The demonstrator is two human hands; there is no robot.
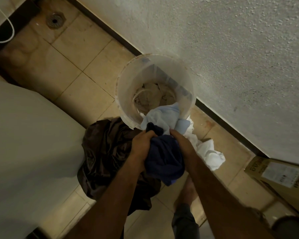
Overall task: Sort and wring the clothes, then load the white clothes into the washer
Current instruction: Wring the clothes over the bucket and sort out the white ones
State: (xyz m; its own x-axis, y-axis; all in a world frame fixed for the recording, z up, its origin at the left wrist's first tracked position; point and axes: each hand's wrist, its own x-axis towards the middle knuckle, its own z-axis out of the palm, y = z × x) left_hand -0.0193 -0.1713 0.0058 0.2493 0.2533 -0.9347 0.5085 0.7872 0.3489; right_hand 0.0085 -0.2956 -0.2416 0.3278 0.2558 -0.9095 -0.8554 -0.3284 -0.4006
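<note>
Dim, warm yellow light. Wall at upper right is brightest. Dark cloth pile lost in shadow. Overall soft, bucket rim blurred. Wide-angle bend at edges.

Tiled floor carries bucket, dark cloth, white cloth.

Floor drain, cardboard box, white cord.

Head camera looks steeply down (close) at floor.
</note>
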